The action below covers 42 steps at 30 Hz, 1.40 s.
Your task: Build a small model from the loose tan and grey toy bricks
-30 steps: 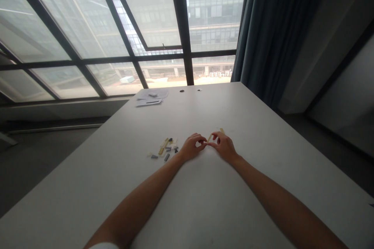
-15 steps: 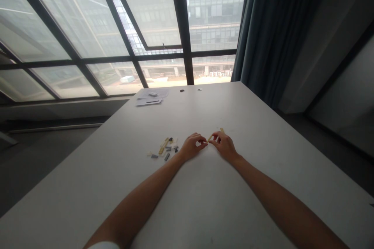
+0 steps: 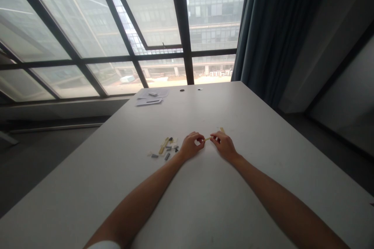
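Note:
A thin yellow strip (image 3: 207,139), perhaps a toy building piece, spans the small gap between my two hands above the white table (image 3: 187,202). My left hand (image 3: 192,146) pinches its left end with thumb and forefinger. The other end is between the closed fingertips of my right hand (image 3: 223,145). Just beyond the right hand lies another yellow piece (image 3: 222,129), partly hidden by the knuckles. Left of my left hand is a loose group of small parts: a long yellow bar (image 3: 163,145), a dark round piece (image 3: 171,139) and several grey blocks (image 3: 167,156).
Papers (image 3: 149,102) lie at the far left of the table, with a small pale object (image 3: 152,94) on them. Near the back edge are a dark round spot (image 3: 182,90) and a small white-and-dark item (image 3: 200,89). Windows and a blue curtain (image 3: 263,27) stand behind.
The yellow strip has turned from a steep slant to nearly level. My hands have drawn slightly apart, so more of it shows between them. The loose parts stay put.

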Motion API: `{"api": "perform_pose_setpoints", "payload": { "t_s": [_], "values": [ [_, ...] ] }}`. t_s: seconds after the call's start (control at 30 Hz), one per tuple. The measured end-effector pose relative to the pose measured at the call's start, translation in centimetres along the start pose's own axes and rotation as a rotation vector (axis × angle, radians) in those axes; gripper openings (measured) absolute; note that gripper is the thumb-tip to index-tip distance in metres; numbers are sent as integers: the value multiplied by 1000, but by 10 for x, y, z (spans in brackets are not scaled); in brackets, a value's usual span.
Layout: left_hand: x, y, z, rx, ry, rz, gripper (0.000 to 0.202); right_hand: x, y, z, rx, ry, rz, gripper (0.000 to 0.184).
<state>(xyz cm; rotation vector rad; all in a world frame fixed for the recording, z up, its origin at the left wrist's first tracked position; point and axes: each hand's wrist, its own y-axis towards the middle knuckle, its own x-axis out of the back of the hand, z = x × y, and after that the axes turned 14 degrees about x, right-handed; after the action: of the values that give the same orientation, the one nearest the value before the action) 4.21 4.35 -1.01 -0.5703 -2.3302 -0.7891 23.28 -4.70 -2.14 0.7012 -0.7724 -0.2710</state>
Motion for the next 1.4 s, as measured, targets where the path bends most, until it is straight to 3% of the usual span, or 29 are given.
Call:
{"api": "perform_pose_setpoints", "payload": {
  "t_s": [0.6, 1.4],
  "values": [
    [-3, 2, 5, 44, 41, -132, 5, -3, -2, -2, 49, -24, 34, 12],
    [-4, 4, 10, 40, -37, -94, 11, 0, -1, 1, 58, 32, 62, 11]
  ]
}}
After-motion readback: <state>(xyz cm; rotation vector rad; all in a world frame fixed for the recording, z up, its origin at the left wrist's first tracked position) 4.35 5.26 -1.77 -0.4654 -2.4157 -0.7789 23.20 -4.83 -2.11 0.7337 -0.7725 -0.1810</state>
